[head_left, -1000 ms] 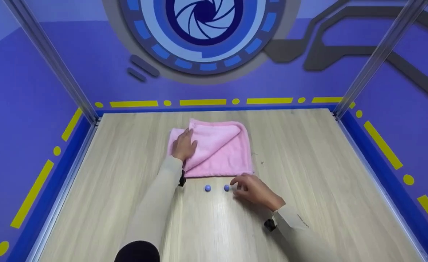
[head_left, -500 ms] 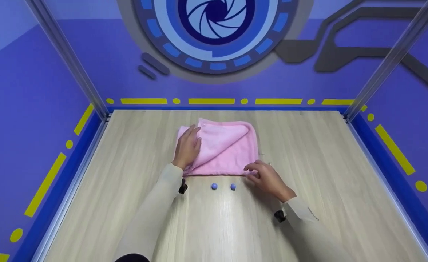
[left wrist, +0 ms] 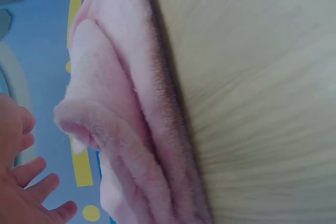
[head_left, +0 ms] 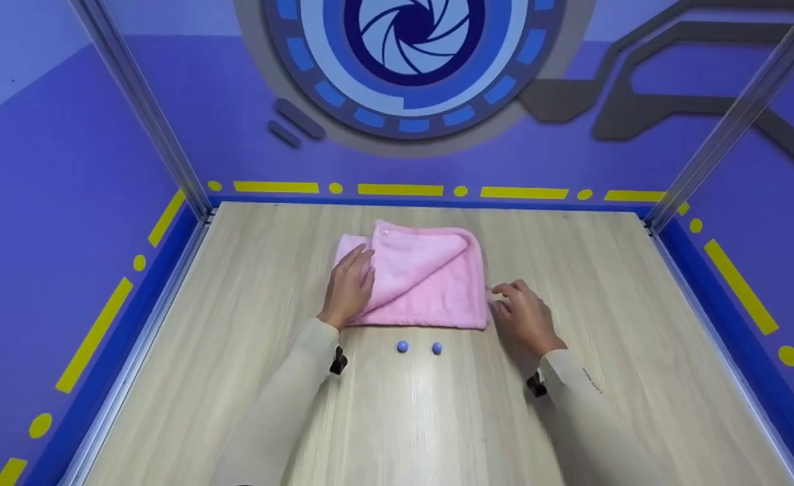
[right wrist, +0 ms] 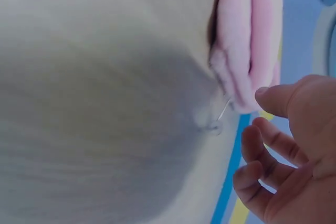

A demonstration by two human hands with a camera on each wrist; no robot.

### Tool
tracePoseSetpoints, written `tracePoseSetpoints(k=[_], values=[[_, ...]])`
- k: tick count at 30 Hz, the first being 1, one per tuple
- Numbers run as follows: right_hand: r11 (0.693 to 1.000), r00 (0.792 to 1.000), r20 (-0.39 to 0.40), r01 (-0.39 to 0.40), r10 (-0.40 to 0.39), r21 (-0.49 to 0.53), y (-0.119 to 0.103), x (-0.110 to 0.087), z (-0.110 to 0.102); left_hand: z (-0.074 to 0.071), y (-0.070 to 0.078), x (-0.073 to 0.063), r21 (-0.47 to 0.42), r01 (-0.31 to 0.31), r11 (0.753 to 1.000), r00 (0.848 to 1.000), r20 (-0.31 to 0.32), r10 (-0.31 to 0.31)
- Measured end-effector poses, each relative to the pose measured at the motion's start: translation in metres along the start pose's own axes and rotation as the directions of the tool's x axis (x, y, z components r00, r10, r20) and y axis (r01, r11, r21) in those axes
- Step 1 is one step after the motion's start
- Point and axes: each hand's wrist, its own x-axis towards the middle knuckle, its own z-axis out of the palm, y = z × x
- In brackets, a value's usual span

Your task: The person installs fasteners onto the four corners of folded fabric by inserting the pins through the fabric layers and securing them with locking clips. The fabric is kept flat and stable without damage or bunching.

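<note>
A pink towel (head_left: 431, 283), folded with one flap turned over diagonally, lies on the wooden table. My left hand (head_left: 350, 287) is spread over its left part with extended fingers; the left wrist view shows a raised, rolled pink fold (left wrist: 105, 119) beside the fingers. Just right of the towel, my right hand (head_left: 525, 314) hovers low with bent fingers. In the right wrist view its thumb and fingers are apart, with nothing between them. Close to those fingertips a small thin wire hook with a clear rounded end (right wrist: 216, 125) lies by the towel corner.
Two small blue balls, a left ball (head_left: 402, 346) and a right ball (head_left: 437, 348), sit in front of the towel's near edge. Blue printed panels with metal posts (head_left: 147, 115) enclose the table (head_left: 410, 418) at the back and both sides.
My right hand has moved from beside the right blue ball, past the towel's near right corner, to the towel's right side. My left hand stays on the towel. The head view has shifted slightly.
</note>
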Motion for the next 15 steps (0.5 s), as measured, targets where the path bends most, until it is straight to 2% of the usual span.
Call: tracePoseSetpoints(k=[5,10,15], values=[[0.998,0.999,0.019,-0.047,0.047,-0.03,0.012,0.002,0.006,0.0,-0.002,-0.009,-0.022,0.02,1.0,1.0,-0.01,-0.02],[0.994,0.991,0.075,-0.108,0.11,-0.03,0.018,0.001,0.01,-0.001,-0.003,-0.014,-0.032,0.045,0.998,0.999,-0.021,-0.045],[0.992,0.987,0.095,-0.126,0.128,-0.026,0.021,0.002,0.01,0.0,-0.005,-0.018,-0.034,0.048,0.998,0.998,-0.026,-0.049]])
